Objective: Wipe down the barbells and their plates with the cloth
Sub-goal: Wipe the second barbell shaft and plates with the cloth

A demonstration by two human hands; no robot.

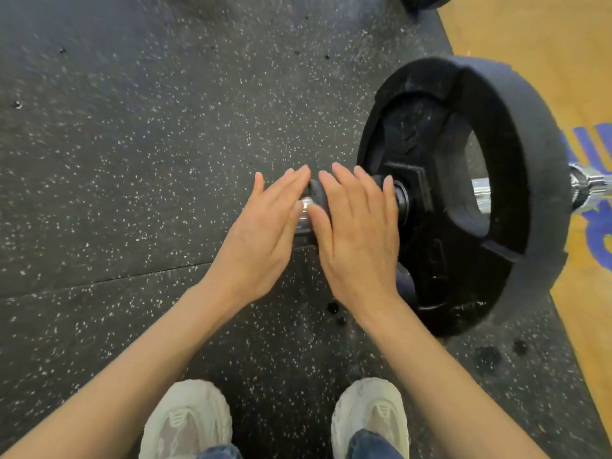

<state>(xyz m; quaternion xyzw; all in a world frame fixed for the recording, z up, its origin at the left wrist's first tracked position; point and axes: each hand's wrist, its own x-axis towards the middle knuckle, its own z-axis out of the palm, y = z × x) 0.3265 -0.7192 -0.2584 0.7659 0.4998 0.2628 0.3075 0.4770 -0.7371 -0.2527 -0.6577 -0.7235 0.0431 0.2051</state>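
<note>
Two hands over the barbell's sleeve end.
Left hand and right hand lie straight-fingered, hiding most of a grey cloth beside the black plate.

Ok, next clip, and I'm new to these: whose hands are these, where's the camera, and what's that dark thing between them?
There is no machine here. A person wears one wide-angle camera on the head, looking down past both arms to their pale sneakers. The floor is black speckled rubber matting, with a tan wooden floor at the right. A chrome barbell lies across them, carrying a black round weight plate. The left hand and right hand meet over the bar's near end, fingers fairly straight. Between them shows a small dark grey cloth against the shiny sleeve; it is too hidden to tell which hand holds it.
</note>
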